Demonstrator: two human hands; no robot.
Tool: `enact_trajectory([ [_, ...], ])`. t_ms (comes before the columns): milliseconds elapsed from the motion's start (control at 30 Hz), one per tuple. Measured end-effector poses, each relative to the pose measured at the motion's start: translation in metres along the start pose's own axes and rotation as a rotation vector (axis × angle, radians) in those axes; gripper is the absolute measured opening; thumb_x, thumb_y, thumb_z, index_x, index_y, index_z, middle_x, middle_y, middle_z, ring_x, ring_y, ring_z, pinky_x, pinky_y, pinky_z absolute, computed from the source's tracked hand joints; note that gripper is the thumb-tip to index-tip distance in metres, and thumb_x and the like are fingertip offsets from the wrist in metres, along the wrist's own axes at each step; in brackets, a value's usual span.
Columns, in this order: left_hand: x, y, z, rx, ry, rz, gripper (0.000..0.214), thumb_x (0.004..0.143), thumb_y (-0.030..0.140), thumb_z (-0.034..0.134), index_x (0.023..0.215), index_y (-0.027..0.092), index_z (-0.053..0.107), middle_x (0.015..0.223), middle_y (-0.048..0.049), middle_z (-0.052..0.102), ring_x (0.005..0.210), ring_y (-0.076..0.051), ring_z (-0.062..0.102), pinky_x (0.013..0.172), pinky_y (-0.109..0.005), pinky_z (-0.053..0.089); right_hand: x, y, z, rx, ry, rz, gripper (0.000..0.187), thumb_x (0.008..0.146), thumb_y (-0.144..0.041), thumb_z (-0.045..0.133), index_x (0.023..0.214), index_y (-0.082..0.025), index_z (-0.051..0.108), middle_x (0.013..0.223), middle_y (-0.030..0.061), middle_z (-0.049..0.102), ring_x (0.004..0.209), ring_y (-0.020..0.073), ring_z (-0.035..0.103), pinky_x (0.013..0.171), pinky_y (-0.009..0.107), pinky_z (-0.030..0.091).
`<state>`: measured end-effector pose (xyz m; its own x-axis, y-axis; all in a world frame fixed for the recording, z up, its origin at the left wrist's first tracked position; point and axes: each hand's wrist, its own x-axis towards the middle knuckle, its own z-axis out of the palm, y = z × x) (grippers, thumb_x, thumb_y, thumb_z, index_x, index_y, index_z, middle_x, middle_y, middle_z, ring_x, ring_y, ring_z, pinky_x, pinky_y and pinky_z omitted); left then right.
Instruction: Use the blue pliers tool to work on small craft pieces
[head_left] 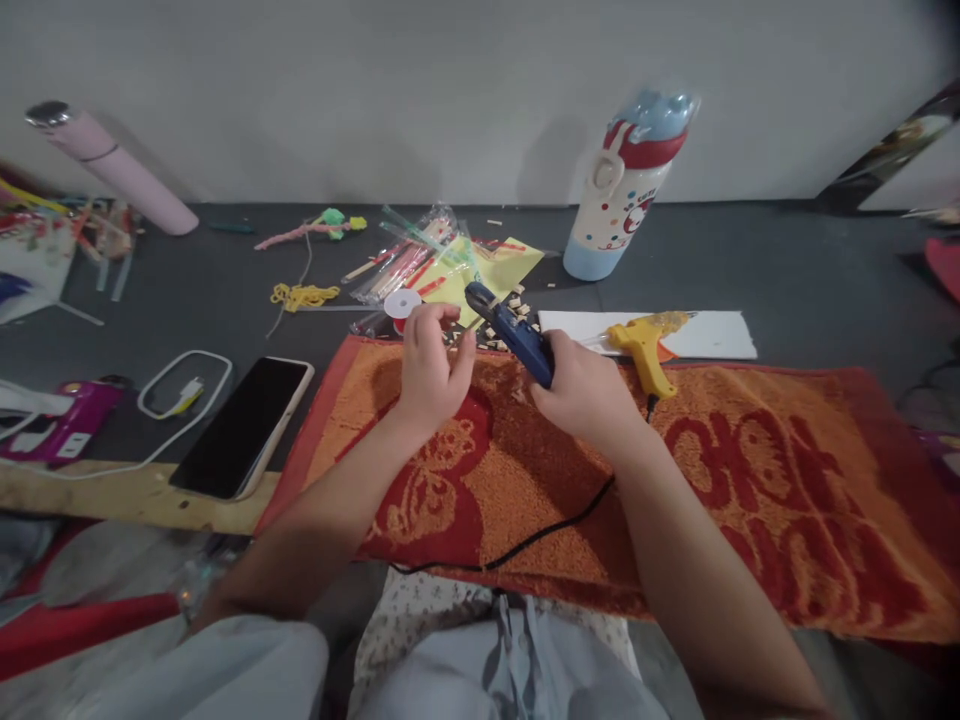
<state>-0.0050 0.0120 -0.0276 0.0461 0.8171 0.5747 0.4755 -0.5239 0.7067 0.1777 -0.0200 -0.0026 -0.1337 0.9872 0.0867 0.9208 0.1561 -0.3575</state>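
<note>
Over nubby orange towel (750, 480), right fingers (564, 372) around slim blue tool (516, 338), left fingers (442, 345) pinched together.

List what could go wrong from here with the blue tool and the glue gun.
1. The fingers of the left hand sit right at the tip of the blue tool gripped by the right hand, so they could get nipped.
2. The glue gun lies on white paper at the towel edge. If hot, it may drip or scorch.
3. Its black cord runs under the right forearm and could snag.
</note>
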Motion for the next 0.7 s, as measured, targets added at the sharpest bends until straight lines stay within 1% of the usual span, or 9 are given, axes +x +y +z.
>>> enact_trajectory([
  [133,0.006,-0.016,0.005,-0.143,-0.104,-0.134,0.03,0.084,0.029,0.058,0.112,0.02,0.055,0.108,-0.0094,0.06,0.104,-0.022,0.057,0.092,-0.039,0.046,-0.001,0.003,0.004,-0.002,0.06,-0.083,0.04,0.078,-0.032,0.048,0.112,-0.01,0.051,0.094,0.0187,0.067,0.079,0.0298,0.063,0.068,0.039,0.046],
  [267,0.012,-0.026,0.006,-0.343,-0.19,-0.203,0.034,0.081,0.024,0.061,0.114,0.021,0.058,0.109,-0.008,0.065,0.103,-0.021,0.061,0.088,-0.036,0.052,-0.001,0.007,0.003,-0.01,0.045,-0.15,0.046,0.079,-0.032,0.048,0.117,-0.008,0.049,0.1,0.0216,0.064,0.089,0.0335,0.06,0.076,0.045,0.046],
  [367,0.017,-0.025,0.002,-0.426,-0.249,-0.253,0.04,0.075,0.023,0.068,0.114,0.021,0.06,0.105,-0.0064,0.066,0.09,-0.019,0.065,0.078,-0.034,0.056,-0.001,0.009,0.001,-0.015,0.015,-0.171,0.05,0.078,-0.033,0.05,0.121,-0.006,0.048,0.105,0.023,0.062,0.095,0.0353,0.059,0.08,0.047,0.046],
  [467,0.019,-0.02,-0.004,-0.433,-0.286,-0.281,0.043,0.07,0.024,0.074,0.111,0.019,0.062,0.099,-0.0052,0.068,0.08,-0.016,0.065,0.07,-0.031,0.057,-0.001,0.01,-0.001,0.004,-0.002,-0.198,0.051,0.078,-0.032,0.05,0.122,-0.007,0.047,0.107,0.022,0.062,0.097,0.0349,0.059,0.082,0.046,0.046],
  [567,0.022,-0.016,-0.009,-0.434,-0.299,-0.291,0.039,0.067,0.028,0.077,0.103,0.018,0.066,0.092,-0.005,0.068,0.076,-0.016,0.065,0.066,-0.029,0.057,-0.001,0.012,-0.002,0.031,-0.001,-0.227,0.05,0.079,-0.034,0.051,0.123,-0.01,0.047,0.108,0.0208,0.062,0.098,0.0348,0.059,0.082,0.047,0.046],
  [700,0.024,-0.013,-0.012,-0.48,-0.323,-0.331,0.037,0.065,0.032,0.08,0.095,0.016,0.067,0.085,-0.0059,0.068,0.07,-0.016,0.064,0.062,-0.03,0.056,0.0,0.015,-0.002,0.051,0.001,-0.252,0.052,0.081,-0.035,0.051,0.126,-0.012,0.046,0.113,0.0203,0.062,0.1,0.0347,0.059,0.085,0.047,0.046],
])
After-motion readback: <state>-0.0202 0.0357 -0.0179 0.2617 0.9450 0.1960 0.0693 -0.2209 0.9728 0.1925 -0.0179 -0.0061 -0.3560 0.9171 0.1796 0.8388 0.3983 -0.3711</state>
